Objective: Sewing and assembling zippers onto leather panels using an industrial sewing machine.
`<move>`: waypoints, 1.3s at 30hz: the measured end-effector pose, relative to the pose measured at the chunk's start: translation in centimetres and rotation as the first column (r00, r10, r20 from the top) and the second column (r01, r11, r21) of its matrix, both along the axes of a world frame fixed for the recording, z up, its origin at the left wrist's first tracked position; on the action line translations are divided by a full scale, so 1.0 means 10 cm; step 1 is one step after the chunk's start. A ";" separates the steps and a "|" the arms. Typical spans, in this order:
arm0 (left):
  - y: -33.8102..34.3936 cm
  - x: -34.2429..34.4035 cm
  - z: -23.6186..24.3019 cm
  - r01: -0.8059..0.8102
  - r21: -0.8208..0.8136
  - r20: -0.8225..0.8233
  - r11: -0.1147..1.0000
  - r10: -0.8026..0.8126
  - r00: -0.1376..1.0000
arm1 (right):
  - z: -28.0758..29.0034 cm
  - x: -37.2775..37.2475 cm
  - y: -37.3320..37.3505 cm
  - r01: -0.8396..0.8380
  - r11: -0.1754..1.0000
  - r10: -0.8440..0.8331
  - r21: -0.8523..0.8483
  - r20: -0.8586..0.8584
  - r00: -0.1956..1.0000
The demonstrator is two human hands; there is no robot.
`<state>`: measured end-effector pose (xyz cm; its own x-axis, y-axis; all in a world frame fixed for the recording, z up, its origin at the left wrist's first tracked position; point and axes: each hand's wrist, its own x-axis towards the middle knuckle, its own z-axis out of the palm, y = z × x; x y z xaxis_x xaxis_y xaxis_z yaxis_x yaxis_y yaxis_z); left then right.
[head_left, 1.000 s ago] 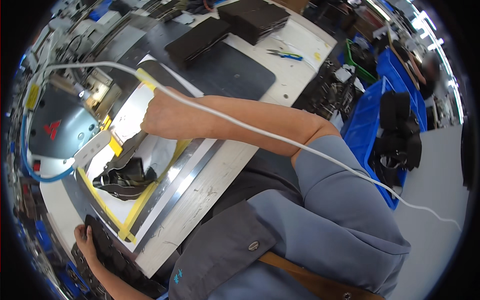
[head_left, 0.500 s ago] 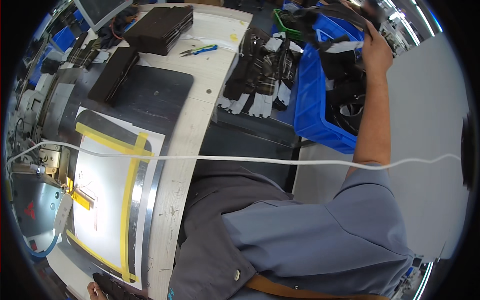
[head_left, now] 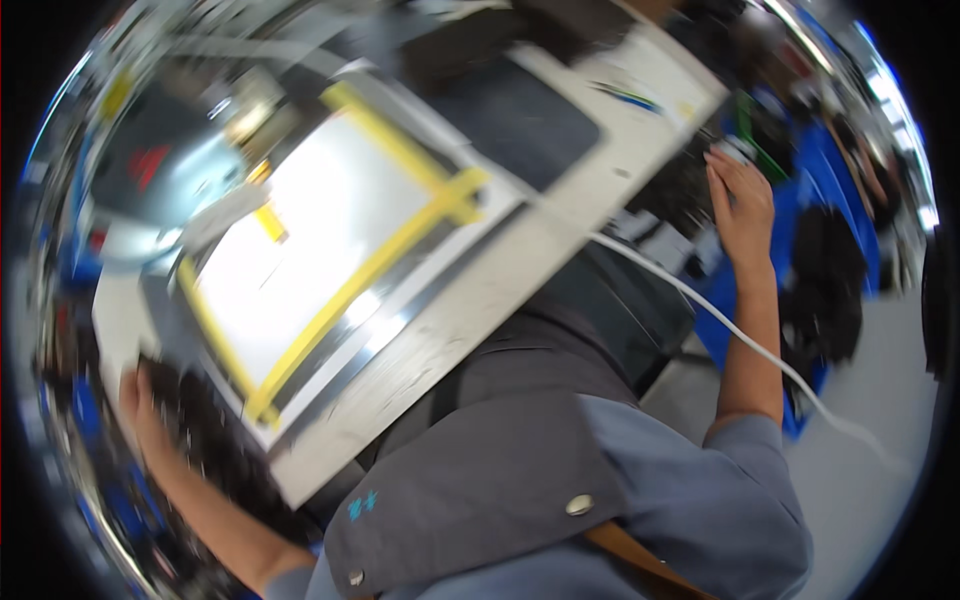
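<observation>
The picture is blurred. My right hand (head_left: pixel 740 210) is raised beside the blue bin (head_left: pixel 715 315), its fingers loosely bent with no piece visible in them. My left hand (head_left: pixel 145 410), low at the left, is at a pile of dark pieces (head_left: pixel 205 430); its fingers are smeared, so their grip is unclear. Between the hands lies a white template sheet (head_left: pixel 310 210) edged with yellow tape (head_left: pixel 390 140), under the lit metal head of a machine (head_left: pixel 165 170).
A white cable (head_left: pixel 690 295) crosses the right side. Dark stacks (head_left: pixel 440 40) and blue-handled snips (head_left: pixel 625 95) are on the far table (head_left: pixel 560 140). Dark items (head_left: pixel 820 290) fill the bins. A blurred person (head_left: pixel 875 165) is at the far right.
The dark piece earlier under my right hand on the template, then lifted over the bins, has left that hand, which has moved down and left. The head view has swung back toward the template.
</observation>
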<state>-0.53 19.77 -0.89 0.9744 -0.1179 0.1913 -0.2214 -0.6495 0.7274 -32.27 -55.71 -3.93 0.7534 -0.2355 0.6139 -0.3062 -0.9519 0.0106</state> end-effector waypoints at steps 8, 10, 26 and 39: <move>-2.07 -0.26 -0.31 0.282 -0.052 -0.096 0.958 -0.286 0.953 | 0.01 1.92 2.12 -0.681 0.370 0.865 0.632 0.032 0.500; -2.29 -0.22 -0.45 0.266 -0.026 -0.054 0.964 -0.267 0.962 | -0.05 2.22 2.45 -0.647 0.296 0.877 0.703 0.067 0.475; -2.34 0.36 -0.70 0.010 0.281 0.200 0.960 -0.068 0.977 | -0.47 3.24 2.71 -0.863 0.352 0.901 0.363 0.119 0.418; -2.48 0.50 -0.56 -0.066 0.432 -0.012 0.900 0.079 0.997 | -0.46 3.39 2.74 -0.790 0.421 0.862 0.445 0.073 0.501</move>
<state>4.49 -5.00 -6.48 0.9877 -0.1117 0.1096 -0.1453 -0.9142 0.3784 1.64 -28.30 -8.52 0.7805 0.3784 0.4976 0.6024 -0.6681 -0.4368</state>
